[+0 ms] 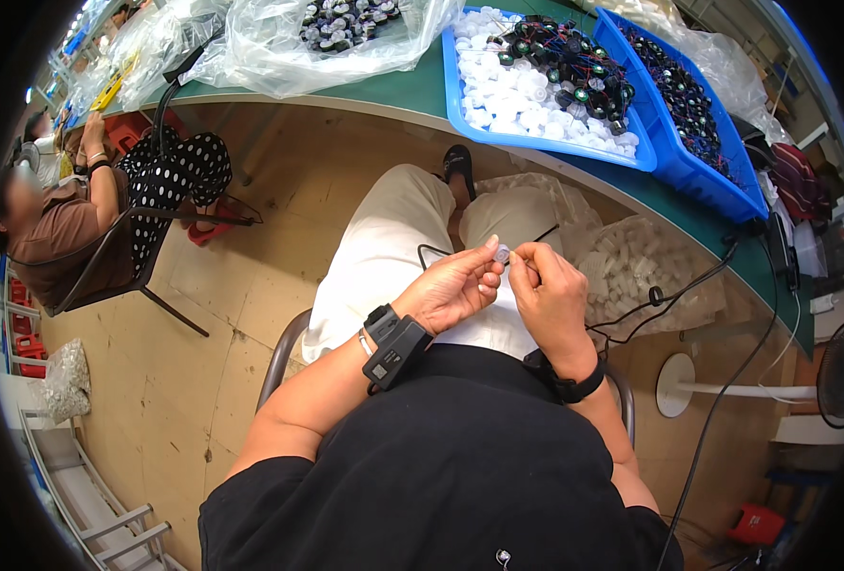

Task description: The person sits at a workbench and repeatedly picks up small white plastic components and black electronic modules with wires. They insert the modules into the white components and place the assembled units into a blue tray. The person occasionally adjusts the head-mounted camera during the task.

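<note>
Above my lap, my left hand (458,287) pinches a small round whitish, see-through cap (502,254) between thumb and forefinger, its other fingers loosely curled. Close against it on the right, my right hand (549,290) has thumb and fingers pressed together at the cap's edge. What those right fingertips grip is too small to make out. Beyond my knees on the bench is a blue tray (455,105) holding white caps (508,90) and a heap of small dark round parts with thin wires (584,71).
A second blue bin (750,195) of wired parts stands right on the green bench (431,90). A clear bag (260,57) of dark parts lies left. Below are a bag of white pieces (646,266), black cables (660,300) and a fan (836,376). Another person (70,214) sits left.
</note>
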The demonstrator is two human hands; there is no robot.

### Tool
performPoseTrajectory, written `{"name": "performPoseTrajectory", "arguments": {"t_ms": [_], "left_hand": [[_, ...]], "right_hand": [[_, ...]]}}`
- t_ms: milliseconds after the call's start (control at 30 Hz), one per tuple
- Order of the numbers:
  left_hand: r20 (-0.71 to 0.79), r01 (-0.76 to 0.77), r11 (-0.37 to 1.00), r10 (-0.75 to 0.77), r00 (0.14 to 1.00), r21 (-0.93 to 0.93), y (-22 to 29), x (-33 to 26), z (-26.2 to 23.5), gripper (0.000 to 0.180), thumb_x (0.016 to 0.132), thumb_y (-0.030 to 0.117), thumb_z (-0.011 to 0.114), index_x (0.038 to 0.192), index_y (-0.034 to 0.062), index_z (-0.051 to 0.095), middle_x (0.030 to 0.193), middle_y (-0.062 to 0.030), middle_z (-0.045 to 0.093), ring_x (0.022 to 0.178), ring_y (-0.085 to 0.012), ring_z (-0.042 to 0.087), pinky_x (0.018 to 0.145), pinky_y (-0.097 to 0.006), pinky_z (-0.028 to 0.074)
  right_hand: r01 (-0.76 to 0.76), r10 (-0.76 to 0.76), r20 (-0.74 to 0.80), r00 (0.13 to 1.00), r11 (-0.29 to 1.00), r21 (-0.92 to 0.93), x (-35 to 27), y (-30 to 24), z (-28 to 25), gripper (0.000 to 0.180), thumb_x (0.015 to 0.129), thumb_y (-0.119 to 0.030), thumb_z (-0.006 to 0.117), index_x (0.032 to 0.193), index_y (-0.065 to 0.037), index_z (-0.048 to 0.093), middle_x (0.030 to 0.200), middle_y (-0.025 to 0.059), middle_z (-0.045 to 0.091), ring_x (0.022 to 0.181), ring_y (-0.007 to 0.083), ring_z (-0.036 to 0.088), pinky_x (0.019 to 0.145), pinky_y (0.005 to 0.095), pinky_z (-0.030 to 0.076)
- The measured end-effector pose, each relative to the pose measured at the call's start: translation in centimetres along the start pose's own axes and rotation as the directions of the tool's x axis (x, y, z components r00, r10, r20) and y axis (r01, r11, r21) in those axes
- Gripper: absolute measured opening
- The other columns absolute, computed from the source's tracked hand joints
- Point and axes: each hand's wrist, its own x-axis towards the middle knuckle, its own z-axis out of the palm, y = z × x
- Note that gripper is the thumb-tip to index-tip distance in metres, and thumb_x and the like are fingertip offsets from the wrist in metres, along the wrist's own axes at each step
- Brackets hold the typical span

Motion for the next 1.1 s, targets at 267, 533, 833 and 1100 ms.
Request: {"name": "performPoseTrajectory", "arguments": {"t_ms": [267,533,833,1100], "left_hand": [[-0.036,-0.012,1.000,0.012,0.999,0.000,0.1,0.0,0.0,0.021,0.093,0.027,0.063,0.089,0.0070,0.058,0.077,0.0002,0.059,0.065,-0.0049,0.053,0.056,-0.018,0.047],[-0.084,-0.015,1.000,0.015,0.996,-0.002,0.1,0.0,0.2,0.023,0.096,0.028,0.059,0.091,0.0049,0.058,0.077,-0.0008,0.058,0.062,-0.0051,0.049,0.053,-0.016,0.044],[-0.057,-0.006,1.000,0.007,0.998,0.012,0.0,0.0,0.3,0.021,0.092,0.027,0.064,0.088,0.0070,0.058,0.077,0.0000,0.058,0.064,-0.0053,0.052,0.055,-0.018,0.047],[-0.117,-0.051,0.997,0.058,0.991,0.062,0.0,-0.2,0.4,0.021,0.094,0.027,0.061,0.090,0.0066,0.057,0.078,-0.0003,0.057,0.065,-0.0049,0.050,0.055,-0.017,0.044]], "right_hand": [[-0.016,0.017,0.031,0.999,0.999,-0.043,0.0,-0.1,-0.2,0.008,0.080,-0.007,0.066,0.080,-0.006,0.058,0.065,0.0073,0.061,0.057,0.0240,0.061,0.051,0.0358,0.045],[0.015,-0.014,0.022,1.000,0.998,-0.066,0.1,0.0,-0.2,0.009,0.079,-0.007,0.067,0.080,-0.006,0.058,0.065,0.0072,0.060,0.058,0.0242,0.061,0.052,0.0358,0.045],[-0.011,0.012,0.062,0.998,1.000,-0.006,0.1,0.1,0.1,0.009,0.084,-0.009,0.064,0.085,-0.005,0.056,0.068,0.0095,0.061,0.061,0.0269,0.061,0.054,0.0373,0.046],[-0.145,0.128,0.167,0.978,0.986,0.088,-0.3,0.9,0.4,0.009,0.089,-0.006,0.057,0.092,-0.002,0.050,0.082,0.0164,0.061,0.072,0.0363,0.061,0.061,0.0433,0.046]]}}
